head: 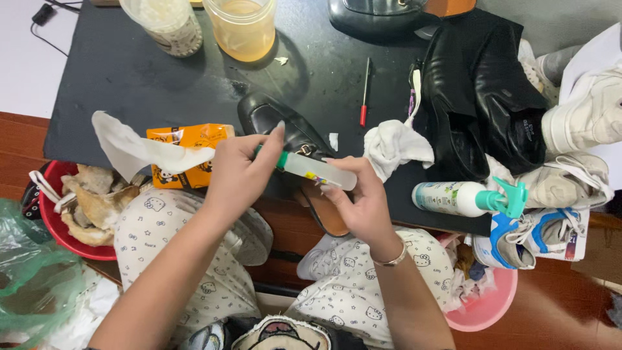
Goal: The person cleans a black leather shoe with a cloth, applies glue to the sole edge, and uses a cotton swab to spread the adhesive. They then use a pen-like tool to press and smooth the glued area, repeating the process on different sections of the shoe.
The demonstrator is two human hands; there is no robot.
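**Small Tube Held Between Both Hands Over a Black Shoe**

While a white wipe is pinched in the left hand, the green cap end of a small clear tube is also gripped by that hand's thumb and fingers. The wipe trails out to the left of the hand, past an orange packet lying just behind the knuckles. Further left of the left hand, a red basin filled with soiled wipes is seen.

Between the two hands the tube is held level, directly above a black loafer resting on the dark mat. The tube's other end is clasped by the right hand, whose fingers are curled around it; a bracelet is worn at that wrist.

Just beyond the right hand a crumpled white cloth is found, with a red pen behind it. To the right of the right hand, a white spray bottle with a green nozzle is laid on its side, black boots are piled behind it, and white sneakers are stacked furthest right. A pink basin is placed below them.
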